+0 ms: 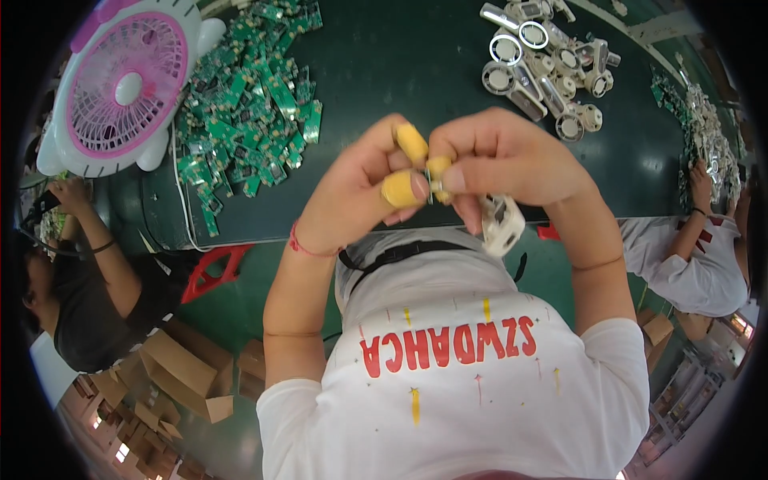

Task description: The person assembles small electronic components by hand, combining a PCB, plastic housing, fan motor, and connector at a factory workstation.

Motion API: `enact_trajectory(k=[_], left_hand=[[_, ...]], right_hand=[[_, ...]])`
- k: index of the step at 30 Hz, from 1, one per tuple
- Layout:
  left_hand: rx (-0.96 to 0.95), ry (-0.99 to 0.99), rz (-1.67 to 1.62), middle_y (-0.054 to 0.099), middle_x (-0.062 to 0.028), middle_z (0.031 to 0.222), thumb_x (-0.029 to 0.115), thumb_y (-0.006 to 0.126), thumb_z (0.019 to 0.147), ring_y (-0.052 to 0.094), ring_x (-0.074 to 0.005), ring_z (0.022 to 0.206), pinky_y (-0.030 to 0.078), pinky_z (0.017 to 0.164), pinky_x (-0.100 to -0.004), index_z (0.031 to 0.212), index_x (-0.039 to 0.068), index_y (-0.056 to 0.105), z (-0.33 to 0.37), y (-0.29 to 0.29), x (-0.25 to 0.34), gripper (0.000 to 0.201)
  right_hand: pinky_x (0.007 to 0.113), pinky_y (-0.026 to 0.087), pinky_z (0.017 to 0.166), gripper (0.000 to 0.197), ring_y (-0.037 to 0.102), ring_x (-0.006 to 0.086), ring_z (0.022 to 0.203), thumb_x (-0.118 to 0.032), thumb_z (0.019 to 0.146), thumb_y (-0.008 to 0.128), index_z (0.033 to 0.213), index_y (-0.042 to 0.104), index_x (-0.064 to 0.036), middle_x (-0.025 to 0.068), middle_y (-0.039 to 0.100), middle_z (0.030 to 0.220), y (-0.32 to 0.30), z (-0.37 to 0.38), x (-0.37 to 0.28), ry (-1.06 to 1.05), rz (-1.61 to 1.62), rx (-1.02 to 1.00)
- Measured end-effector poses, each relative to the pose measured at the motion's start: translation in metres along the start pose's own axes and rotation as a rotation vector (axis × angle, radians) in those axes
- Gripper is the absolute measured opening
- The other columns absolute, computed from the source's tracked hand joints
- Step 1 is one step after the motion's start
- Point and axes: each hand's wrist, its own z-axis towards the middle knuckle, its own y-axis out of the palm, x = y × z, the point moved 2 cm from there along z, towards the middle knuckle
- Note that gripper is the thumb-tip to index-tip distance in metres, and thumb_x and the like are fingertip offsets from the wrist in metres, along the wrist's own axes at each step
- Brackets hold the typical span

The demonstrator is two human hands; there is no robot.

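My left hand is closed, its thumb and fingertips wrapped in yellow finger covers. It pinches a small green circuit board, seen nearly edge-on and mostly hidden by fingers. Meeting it from the other side, my right hand is closed too, its thumb and index finger at the board's edge. A white plastic housing with an opening sticks out below the right hand's curled fingers, which seem to hold it. What joins the board and the housing, if anything, cannot be seen. Both hands are above the table's near edge.
A heap of green circuit boards covers the dark green table at left, beside a pink-and-white fan with a white cable. White-and-silver housings are piled at far right. Co-workers sit on both sides; cardboard boxes stand at lower left.
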Motion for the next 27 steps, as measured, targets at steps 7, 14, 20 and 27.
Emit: enact_trajectory(k=[7,14,20,27], left_hand=[[-0.146,-0.107,-0.064,0.056,-0.0023,0.083,0.019,0.062,0.086,0.053,-0.0059,0.067,0.041,0.054,-0.0177,0.099,0.007,0.041,-0.007,-0.003,-0.014,0.027],[0.41,0.182,0.281,0.053,-0.004,0.095,0.042,0.037,0.095,0.052,-0.0107,0.075,0.043,0.059,-0.0228,0.129,0.006,0.038,0.004,-0.019,-0.011,0.05],[0.003,-0.26,-0.341,0.056,-0.0014,0.085,0.034,0.036,0.096,0.054,-0.0109,0.065,0.043,0.054,-0.024,0.111,0.011,0.05,0.012,0.008,-0.037,0.031],[0.078,-0.167,-0.414,0.059,-0.0092,0.096,0.026,0.045,0.094,0.063,-0.0201,0.077,0.053,0.06,-0.0293,0.124,0.009,0.044,0.006,0.004,-0.043,0.034]], right_hand=[[0.022,0.047,0.054,0.009,0.061,0.0096,0.06,-0.01,0.087,0.054,0.086,0.057,-0.0008,0.0056,0.064,0.069,0.005,-0.01,0.007,-0.134,-0.15,-0.097],[0.03,0.046,0.073,0.006,0.054,0.0178,0.095,-0.006,0.08,0.06,0.085,0.06,-0.0018,0.0095,0.054,0.095,-0.007,-0.017,-0.001,-0.793,-0.576,0.434],[0.041,0.035,0.097,0.013,0.048,0.0217,0.114,-0.01,0.065,0.065,0.077,0.061,-0.0098,0.007,0.056,0.118,0.002,-0.007,-0.002,-1.15,-1.344,0.334],[0.04,0.039,0.087,0.016,0.057,0.0194,0.087,-0.016,0.073,0.058,0.088,0.058,-0.0096,0.0043,0.059,0.094,-0.008,-0.011,-0.001,-1.09,-1.534,0.264]])
